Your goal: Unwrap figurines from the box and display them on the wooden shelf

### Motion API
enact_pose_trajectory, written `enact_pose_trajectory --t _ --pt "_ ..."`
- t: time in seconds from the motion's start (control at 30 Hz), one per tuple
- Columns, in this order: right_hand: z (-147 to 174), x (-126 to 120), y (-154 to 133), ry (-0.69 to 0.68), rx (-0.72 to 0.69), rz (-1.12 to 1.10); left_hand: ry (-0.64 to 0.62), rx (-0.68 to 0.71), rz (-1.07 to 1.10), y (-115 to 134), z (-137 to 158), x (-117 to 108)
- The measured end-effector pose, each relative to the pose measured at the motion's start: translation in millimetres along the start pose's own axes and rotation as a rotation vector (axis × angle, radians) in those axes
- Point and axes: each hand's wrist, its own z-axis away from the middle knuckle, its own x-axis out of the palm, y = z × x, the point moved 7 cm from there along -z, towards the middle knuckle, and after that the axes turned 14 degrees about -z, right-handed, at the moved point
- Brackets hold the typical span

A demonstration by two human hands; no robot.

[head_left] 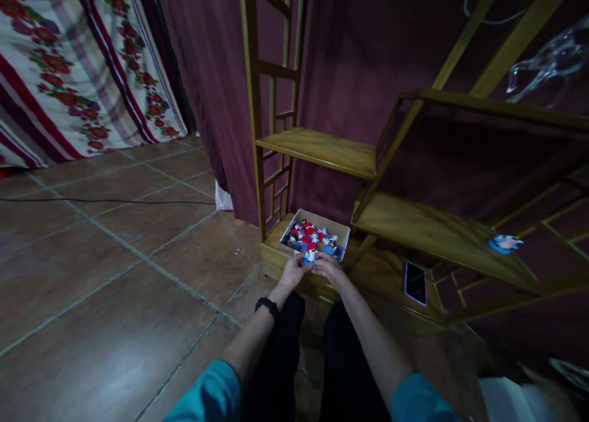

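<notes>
Between my two hands is a small figurine (310, 256), white and blue on a blue base. The fingers of my left hand (294, 270) close on its left side, while those of my right hand (329, 267) close on its right. Just beyond them a shallow cardboard box (343, 230) sits on the bottom shelf, filled with several small figurines (309, 230) in red, white, blue and black. My hands hide part of the box's near wall.
A similar blue-based figurine (505, 244) stands on the right-hand shelf (423, 229). Below it lies a phone (415, 283). Wooden posts and an upper shelf (322, 149) rise around the box. A black cable (110, 200) crosses the tiled floor.
</notes>
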Motion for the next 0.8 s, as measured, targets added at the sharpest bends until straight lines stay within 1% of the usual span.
enact_pose_trajectory --t 0.13,0.27,0.37,0.47,0.53,0.67,0.8 --pt "-2.8 -5.3 2.1 0.008 -0.014 -0.017 -0.056 -0.081 0.112 -0.6 4.2 3.3" --pt "-3.3 -9.8 2.4 0.026 -0.041 -0.012 -0.073 -0.156 0.199 -1.6 7.9 6.8" --pt "-2.2 -9.6 2.1 0.026 -0.059 -0.026 -0.059 -0.192 0.261 -4.3 8.6 8.8" --pt "-0.8 -9.6 0.7 0.044 -0.078 -0.06 -0.024 -0.194 0.334 -6.9 8.3 8.8" --pt "-0.1 -8.5 -0.2 0.032 -0.077 -0.074 -0.016 -0.193 0.37 -8.2 8.1 9.1" --pt "0.8 -7.7 0.5 0.014 -0.053 -0.098 -0.02 -0.221 0.407 -9.5 9.6 9.3" --pt "2.4 -8.9 3.8 0.043 -0.053 -0.144 -0.011 -0.263 0.408 -7.5 13.5 8.8"
